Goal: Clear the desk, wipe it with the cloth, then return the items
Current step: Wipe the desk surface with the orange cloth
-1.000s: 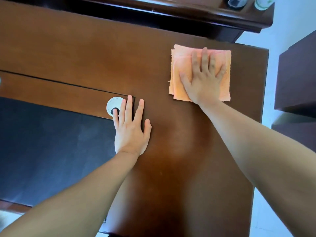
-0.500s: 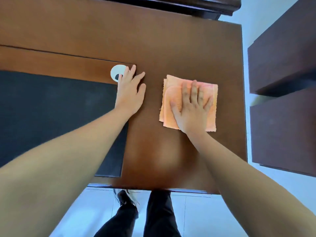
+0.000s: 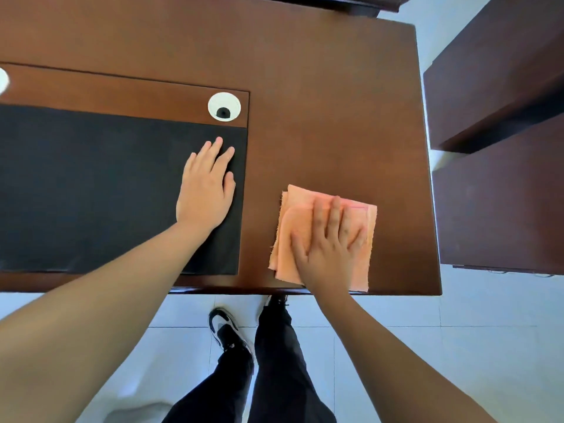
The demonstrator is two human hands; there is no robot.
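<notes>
A folded orange cloth (image 3: pixel 297 221) lies on the brown wooden desk (image 3: pixel 335 117) near its front edge, on the right side. My right hand (image 3: pixel 331 248) presses flat on the cloth, fingers spread, palm covering its lower middle. My left hand (image 3: pixel 206 190) rests flat with fingers apart on the black desk mat (image 3: pixel 91 184), near the mat's right edge. It holds nothing.
A white round cable grommet (image 3: pixel 224 106) sits in the desk just beyond the mat. Dark wooden cabinets (image 3: pixel 500 132) stand to the right of the desk. My legs and shoes (image 3: pixel 227 331) are on the pale tiled floor below the desk's front edge.
My right hand has dragged the cloth from the desk's far right corner toward the front edge. My left hand has slid back from beside the grommet onto the mat.
</notes>
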